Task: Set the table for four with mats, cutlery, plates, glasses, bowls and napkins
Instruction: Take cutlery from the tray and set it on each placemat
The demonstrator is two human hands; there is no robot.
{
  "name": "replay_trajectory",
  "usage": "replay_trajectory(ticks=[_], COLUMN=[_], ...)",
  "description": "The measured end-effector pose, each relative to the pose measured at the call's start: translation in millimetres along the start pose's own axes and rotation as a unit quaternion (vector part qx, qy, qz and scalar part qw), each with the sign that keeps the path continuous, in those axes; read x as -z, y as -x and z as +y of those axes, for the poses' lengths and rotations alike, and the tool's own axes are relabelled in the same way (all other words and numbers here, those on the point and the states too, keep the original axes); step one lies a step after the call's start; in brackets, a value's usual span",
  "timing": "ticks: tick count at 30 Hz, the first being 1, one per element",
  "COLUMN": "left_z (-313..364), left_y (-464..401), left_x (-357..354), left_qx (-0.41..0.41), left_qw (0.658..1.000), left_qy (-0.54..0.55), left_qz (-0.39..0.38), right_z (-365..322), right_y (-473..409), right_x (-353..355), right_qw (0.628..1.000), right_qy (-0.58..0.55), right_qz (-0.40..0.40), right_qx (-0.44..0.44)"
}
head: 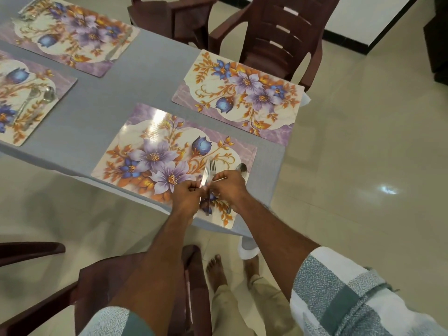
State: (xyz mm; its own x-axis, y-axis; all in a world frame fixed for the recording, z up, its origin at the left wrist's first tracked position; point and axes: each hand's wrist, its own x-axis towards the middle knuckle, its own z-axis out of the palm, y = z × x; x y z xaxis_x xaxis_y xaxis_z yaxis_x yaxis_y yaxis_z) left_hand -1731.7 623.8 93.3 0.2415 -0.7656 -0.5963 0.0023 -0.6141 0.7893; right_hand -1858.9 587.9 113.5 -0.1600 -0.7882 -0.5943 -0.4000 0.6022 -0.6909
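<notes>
A grey table carries several floral mats. On the nearest mat lie a knife, a fork and a spoon, side by side at its right end. My left hand pinches the knife near its middle. My right hand curls its fingers over the fork's handle and hides most of the spoon's handle. The far right mat is bare. The left mat holds a spoon and other cutlery. On the far left mat a knife lies at its right edge.
Dark brown plastic chairs stand around the table: one beyond the far right mat, another further back, and one right below my arms. My bare feet stand on the glossy cream floor tiles.
</notes>
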Motion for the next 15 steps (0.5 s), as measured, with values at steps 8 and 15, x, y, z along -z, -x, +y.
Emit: replay_trajectory(ticks=[8, 15], left_z=[-3, 1], left_y=[-12, -8], left_x=[10, 12], left_qx=[0.012, -0.052], left_qw=[0.999, 0.994], left_qy=[-0.010, -0.089], left_qz=[0.034, 0.029], right_z=[19, 19], right_y=[-26, -32], right_x=[-2, -12], right_qw=[0.986, 0.977], right_qy=[-0.003, -0.022], right_qz=[0.136, 0.179], right_qx=[-0.095, -0.116])
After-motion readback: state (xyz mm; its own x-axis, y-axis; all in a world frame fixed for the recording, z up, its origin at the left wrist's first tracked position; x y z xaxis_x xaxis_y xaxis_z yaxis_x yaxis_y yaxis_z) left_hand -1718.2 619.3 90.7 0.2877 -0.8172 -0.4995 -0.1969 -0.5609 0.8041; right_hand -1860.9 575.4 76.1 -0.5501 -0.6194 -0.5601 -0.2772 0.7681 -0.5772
